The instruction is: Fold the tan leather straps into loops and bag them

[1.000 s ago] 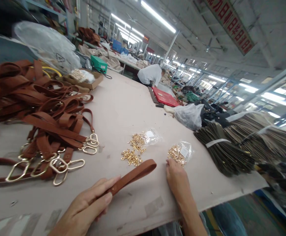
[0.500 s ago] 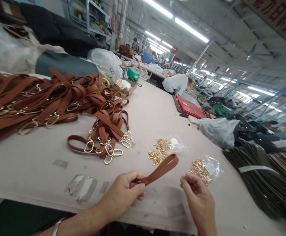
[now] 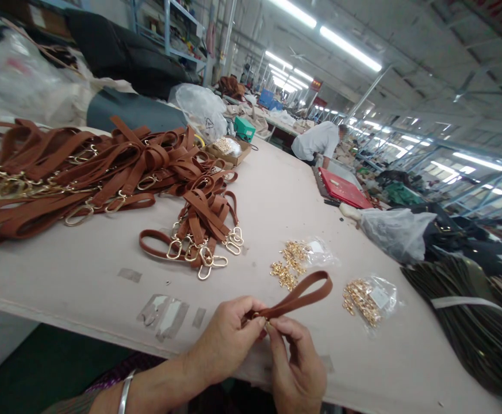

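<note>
My left hand is closed on one end of a short brown leather strap, which is folded into a loop and held just above the table. My right hand has its fingertips pinched together at that same strap end, right against the left thumb. What the right fingers hold there is too small to make out. Just beyond the strap lie a loose heap of small gold fittings and a clear bag of gold fittings.
A small bunch of brown straps with gold rings lies at mid-table, and a large pile of brown straps at the left. Dark bundles and a plastic bag sit on the right. A person in white works at the far end.
My right hand left the bag of gold fittings and came over to the strap end in my left hand. The view swung left, showing more of the strap pile.
</note>
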The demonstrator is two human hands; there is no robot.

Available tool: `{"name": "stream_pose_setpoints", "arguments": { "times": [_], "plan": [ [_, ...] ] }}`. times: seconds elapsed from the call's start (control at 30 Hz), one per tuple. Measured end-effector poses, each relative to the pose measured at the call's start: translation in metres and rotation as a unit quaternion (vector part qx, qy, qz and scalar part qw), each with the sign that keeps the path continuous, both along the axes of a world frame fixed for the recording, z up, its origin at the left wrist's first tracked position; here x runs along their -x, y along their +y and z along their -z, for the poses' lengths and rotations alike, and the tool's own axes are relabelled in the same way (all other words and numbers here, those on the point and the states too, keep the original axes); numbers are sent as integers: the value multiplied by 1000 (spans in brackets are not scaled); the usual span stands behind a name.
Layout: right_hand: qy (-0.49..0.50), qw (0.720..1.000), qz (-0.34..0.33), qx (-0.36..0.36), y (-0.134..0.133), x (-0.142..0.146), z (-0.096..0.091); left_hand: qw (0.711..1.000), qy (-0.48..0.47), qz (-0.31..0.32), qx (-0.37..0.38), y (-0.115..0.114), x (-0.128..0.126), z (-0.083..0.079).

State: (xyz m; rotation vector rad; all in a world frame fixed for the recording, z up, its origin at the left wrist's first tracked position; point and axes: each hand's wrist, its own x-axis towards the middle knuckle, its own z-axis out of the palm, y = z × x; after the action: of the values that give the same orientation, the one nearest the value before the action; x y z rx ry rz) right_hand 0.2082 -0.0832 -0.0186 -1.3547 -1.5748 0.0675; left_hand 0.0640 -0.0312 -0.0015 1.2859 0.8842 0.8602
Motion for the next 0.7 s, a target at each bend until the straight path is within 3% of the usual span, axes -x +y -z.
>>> {"name": "stream_pose_setpoints", "arguments": {
  "times": [0.33, 0.47, 0.6, 0.7],
  "plan": [
    [16, 1000, 14, -6, -1, 2, 4, 998, 7, 6, -58, -1, 0, 1],
    [149, 987, 58, 24, -1, 7, 18, 997, 11, 1, -79, -2, 1, -3],
    [336, 937, 81, 58, -2, 14, 29, 994, 14, 12, -106, -5, 4, -12],
    [357, 921, 100, 121, -9, 18, 27, 990, 12, 38, -133, -6, 2, -15]
  ]
}}
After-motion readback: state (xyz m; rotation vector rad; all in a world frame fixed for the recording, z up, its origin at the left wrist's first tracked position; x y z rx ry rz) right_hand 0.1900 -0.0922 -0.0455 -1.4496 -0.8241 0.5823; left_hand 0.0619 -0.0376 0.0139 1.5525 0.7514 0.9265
